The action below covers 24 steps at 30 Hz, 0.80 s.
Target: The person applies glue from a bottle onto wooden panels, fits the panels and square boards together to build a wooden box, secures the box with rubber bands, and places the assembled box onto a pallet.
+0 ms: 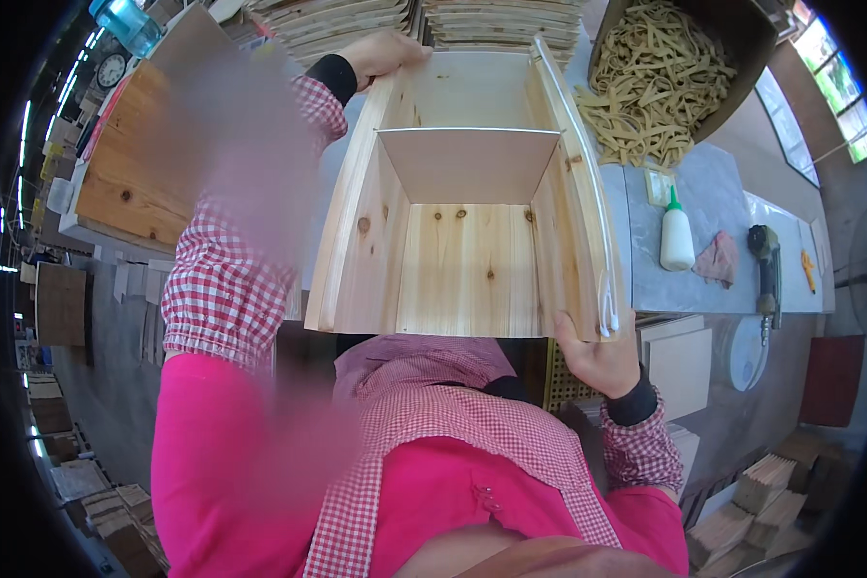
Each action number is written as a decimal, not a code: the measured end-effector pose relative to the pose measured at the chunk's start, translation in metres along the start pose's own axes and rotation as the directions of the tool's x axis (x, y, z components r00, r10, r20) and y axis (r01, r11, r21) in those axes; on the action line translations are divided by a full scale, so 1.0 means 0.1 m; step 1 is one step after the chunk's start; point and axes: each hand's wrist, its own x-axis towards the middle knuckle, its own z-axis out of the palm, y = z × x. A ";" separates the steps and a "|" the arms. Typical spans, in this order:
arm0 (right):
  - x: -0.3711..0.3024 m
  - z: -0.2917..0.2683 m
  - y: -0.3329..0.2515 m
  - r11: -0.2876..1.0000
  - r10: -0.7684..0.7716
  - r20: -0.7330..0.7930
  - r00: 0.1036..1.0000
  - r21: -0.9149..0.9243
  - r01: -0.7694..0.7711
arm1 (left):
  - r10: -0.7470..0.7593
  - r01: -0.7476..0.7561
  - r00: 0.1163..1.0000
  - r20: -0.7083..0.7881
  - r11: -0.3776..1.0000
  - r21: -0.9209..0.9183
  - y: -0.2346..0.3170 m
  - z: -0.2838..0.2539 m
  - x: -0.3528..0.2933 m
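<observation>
An open pale-pine wooden box with knots lies in front of me, and a thin upright divider splits it into two compartments. A white glue bead runs along the upper edge of its right wall, thickest at the near end. My left hand grips the far left corner, fingers bent over the edge. At the near right corner my right hand is closed round the wall, thumb on the near face. A white glue bottle with a green nozzle stands to the right, apart from both hands.
Right of the box, a bin of tan strips spills onto the grey table. A pink cloth and a hosed air tool lie near the glue bottle. Stacked boards stand behind; a wooden panel is at left.
</observation>
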 end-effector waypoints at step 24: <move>-0.16 0.20 0.03 0.998 -0.014 -0.041 0.999 -0.056 0.012 | 0.167 -0.169 0.985 0.036 0.920 0.353 0.07 0.38 -1.17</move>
